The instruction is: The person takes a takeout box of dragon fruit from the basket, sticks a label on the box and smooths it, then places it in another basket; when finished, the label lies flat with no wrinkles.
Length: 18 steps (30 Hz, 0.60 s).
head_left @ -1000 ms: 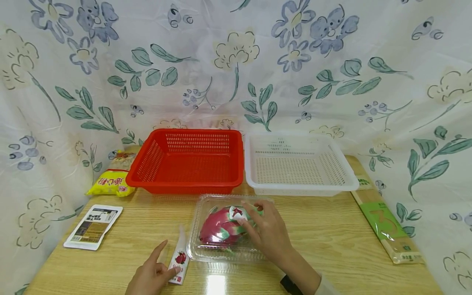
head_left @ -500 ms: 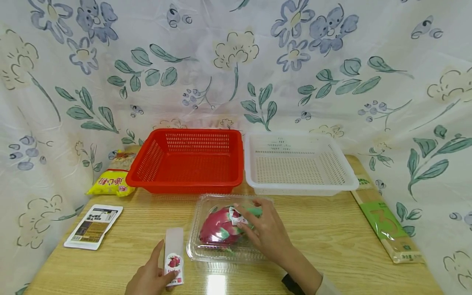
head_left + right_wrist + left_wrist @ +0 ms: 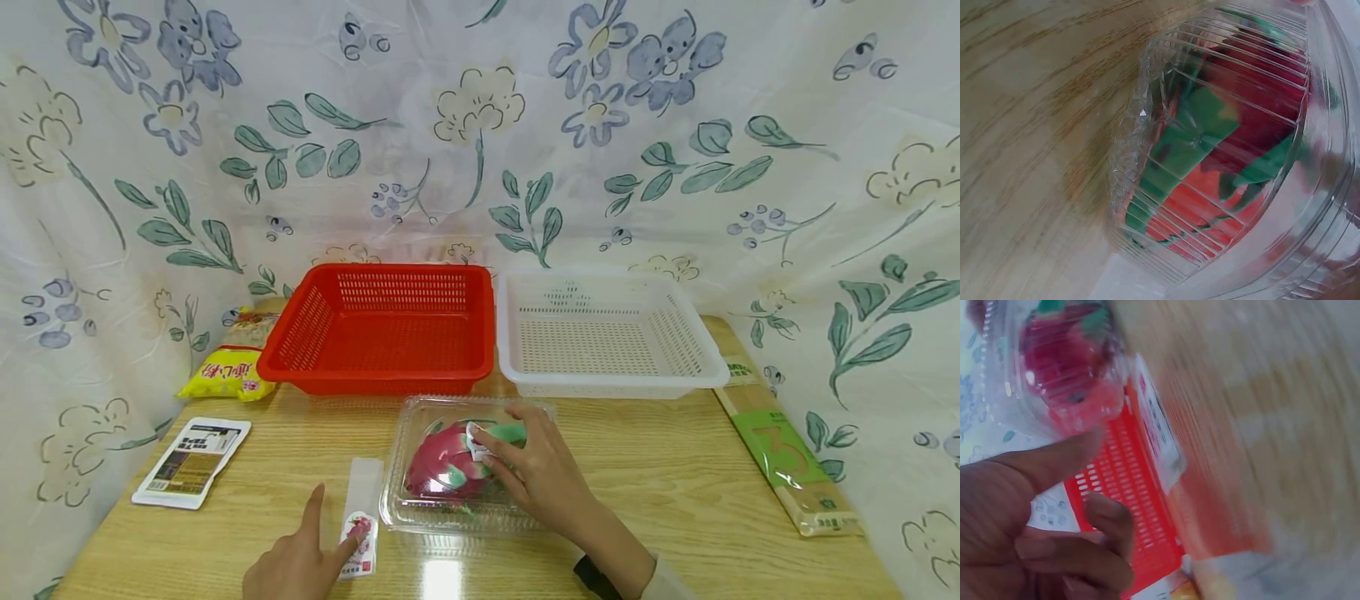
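Note:
A clear plastic clamshell [image 3: 420, 508] holding a pink and green dragon fruit [image 3: 442, 462] lies on the wooden table [image 3: 675, 483] near the front. My right hand [image 3: 480, 446] rests on its lid, and the fingertips pinch a small white sticker [image 3: 473, 432] there. The right wrist view shows the same fruit [image 3: 1222, 156] close up through the ribbed lid. Left of the box lies a narrow white strip [image 3: 361, 517] with a fruit picture. My left hand [image 3: 333, 517] has its thumb on the strip's lower end and its forefinger pointing out. The blurred left wrist view shows the strip [image 3: 1160, 425] and the clamshell [image 3: 1066, 369].
A red basket [image 3: 382, 329] and a white basket [image 3: 600, 333] stand side by side behind the clamshell. A yellow snack bag [image 3: 225, 371] and a white card packet [image 3: 191, 460] lie at the left. A long green-labelled pack [image 3: 780, 450] lies along the right edge. Floral cloth hangs all round.
The left hand laid the strip flat beside the clamshell and now only thumbs it. The right fingertips curled up the sticker, which lay flat a second ago.

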Each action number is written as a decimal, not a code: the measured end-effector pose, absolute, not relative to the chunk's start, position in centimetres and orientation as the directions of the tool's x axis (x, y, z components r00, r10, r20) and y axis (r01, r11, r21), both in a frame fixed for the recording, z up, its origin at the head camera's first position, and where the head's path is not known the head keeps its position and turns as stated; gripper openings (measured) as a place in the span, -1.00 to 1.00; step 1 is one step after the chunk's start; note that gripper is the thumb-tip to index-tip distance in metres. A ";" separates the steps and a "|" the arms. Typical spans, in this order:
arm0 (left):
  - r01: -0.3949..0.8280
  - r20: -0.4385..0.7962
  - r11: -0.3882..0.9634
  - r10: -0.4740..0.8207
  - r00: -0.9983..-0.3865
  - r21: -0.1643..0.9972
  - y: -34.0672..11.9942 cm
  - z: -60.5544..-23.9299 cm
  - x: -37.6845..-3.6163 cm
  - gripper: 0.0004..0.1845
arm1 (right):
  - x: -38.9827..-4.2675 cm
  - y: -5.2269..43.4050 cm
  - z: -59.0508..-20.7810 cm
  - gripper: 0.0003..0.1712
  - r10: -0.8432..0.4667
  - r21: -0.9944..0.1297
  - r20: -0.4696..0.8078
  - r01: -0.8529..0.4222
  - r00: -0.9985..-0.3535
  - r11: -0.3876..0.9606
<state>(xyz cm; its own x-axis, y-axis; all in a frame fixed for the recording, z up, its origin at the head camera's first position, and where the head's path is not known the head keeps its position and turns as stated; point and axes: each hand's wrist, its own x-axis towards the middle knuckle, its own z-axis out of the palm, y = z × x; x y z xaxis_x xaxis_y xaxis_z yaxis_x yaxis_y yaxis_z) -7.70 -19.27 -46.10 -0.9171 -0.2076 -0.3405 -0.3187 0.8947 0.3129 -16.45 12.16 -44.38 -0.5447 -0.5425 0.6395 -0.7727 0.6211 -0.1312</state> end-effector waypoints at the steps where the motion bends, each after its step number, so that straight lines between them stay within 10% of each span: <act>1: -0.316 -0.323 0.893 -0.210 -0.923 0.322 -19.1 -45.8 -7.7 0.09 | -16.5 12.2 -44.4 -0.58 -0.544 -0.128 0.639 -0.773 -0.544 0.622; 11: -0.203 -0.135 0.857 -0.157 -0.978 0.474 -15.6 -41.1 -7.1 -0.16 | -16.4 12.3 -44.3 -0.58 -0.539 -0.161 0.591 -0.742 -0.600 0.650; 18: 0.152 0.216 0.860 0.050 -0.975 0.488 -12.2 -39.7 -7.7 -0.49 | -16.4 12.4 -44.2 -0.54 -0.528 -0.165 0.564 -0.713 -0.636 0.682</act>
